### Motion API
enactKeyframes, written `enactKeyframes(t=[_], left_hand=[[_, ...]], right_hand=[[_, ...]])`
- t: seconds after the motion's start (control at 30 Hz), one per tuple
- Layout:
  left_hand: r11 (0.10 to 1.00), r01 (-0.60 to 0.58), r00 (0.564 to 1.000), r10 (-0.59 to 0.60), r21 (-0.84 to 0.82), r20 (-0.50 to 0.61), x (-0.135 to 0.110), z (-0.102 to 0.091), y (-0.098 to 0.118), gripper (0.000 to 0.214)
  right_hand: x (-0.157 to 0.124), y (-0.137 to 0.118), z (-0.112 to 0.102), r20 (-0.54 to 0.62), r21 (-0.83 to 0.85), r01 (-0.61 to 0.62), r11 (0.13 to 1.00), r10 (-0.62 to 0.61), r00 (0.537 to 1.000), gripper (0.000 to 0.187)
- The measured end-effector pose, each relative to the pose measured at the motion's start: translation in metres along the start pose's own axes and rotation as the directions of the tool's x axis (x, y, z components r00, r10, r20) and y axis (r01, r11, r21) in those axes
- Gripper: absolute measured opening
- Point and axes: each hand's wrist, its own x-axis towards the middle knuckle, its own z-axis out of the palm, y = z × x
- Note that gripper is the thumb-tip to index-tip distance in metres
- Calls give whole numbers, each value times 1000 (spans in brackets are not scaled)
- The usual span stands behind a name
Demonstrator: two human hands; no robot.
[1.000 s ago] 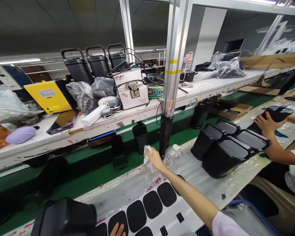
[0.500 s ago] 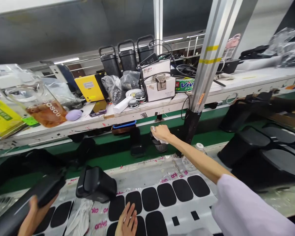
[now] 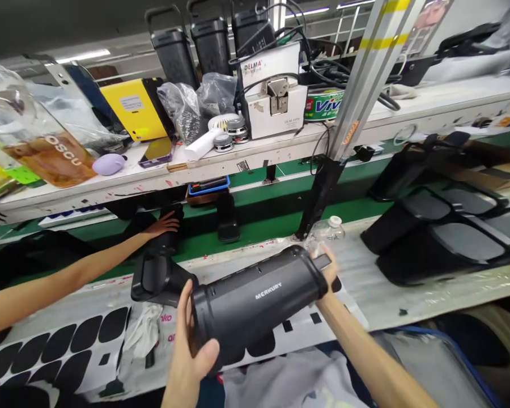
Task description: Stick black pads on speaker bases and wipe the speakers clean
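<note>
My left hand (image 3: 191, 345) is wrapped round the left end of a black speaker (image 3: 255, 300) marked MERKURY, its thumb on the near side. The speaker lies tilted, right end higher, above the bench. At that right end, beside the short handle (image 3: 322, 261), is my blurred right hand (image 3: 329, 269). A whitish patch of cloth (image 3: 320, 249) shows at its fingers, which the speaker partly hides. Beneath the speaker lies a sheet with black rounded stickers (image 3: 263, 344). Left of it are another black speaker (image 3: 161, 280) and a white glove (image 3: 144, 331).
A co-worker's hand (image 3: 165, 224) reaches in from the left to a dark object over the green conveyor (image 3: 199, 238). Several black speakers (image 3: 442, 249) stand on the right. A metal post (image 3: 357, 85) rises beside a clear bottle (image 3: 334, 226). The shelf (image 3: 221, 164) crosses ahead.
My right hand has come back from over the conveyor with the cloth. My left hand, open before, now grips a speaker. The co-worker's hand has moved from a speaker at lower left to the conveyor.
</note>
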Motion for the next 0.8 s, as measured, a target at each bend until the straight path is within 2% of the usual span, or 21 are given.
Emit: enactKeyframes(t=[0.07,0.13,0.2,0.27,0.33,0.37,0.43,0.5,0.57,0.63,0.7,0.8], left_hand=[[991,-39,998,45,131,-37,2,6,7,96],[924,-111,989,139,365,-51,8,19,7,84],[755,-250,960,277,606,51,16,33,3,81],[585,-396,911,347,707,223,25,44,0,80],[486,-490,869,341,724,359,34,51,-1,81],[459,-514,856,328,725,400,38,53,1,82],[417,-539,841,313,732,441,45,56,5,83],[386,-535,841,325,751,433,49,60,9,82],[363,-534,839,344,764,423,51,64,11,80],[349,-533,836,360,771,415,51,66,11,80],[342,-533,833,368,774,412,50,66,9,80],[343,-533,831,382,773,404,46,66,7,81]], right_hand=[[-6,38,-12,-74,-92,-69,993,62,995,58],[2,64,-42,-155,-207,-133,969,102,983,54],[22,75,-88,-227,-332,-173,927,99,969,48],[46,77,-136,-239,-466,-163,870,53,969,45],[65,76,-171,-167,-598,-83,797,-22,986,39],[71,77,-180,-102,-657,-21,754,-62,993,35],[75,85,-179,82,-738,139,660,-118,990,25],[73,101,-161,316,-751,326,574,-121,941,20],[70,119,-137,537,-702,500,507,-84,839,28],[70,134,-120,687,-634,628,452,-43,725,33],[74,145,-113,776,-574,714,400,-13,631,35],[83,151,-114,850,-499,798,338,13,526,45]])
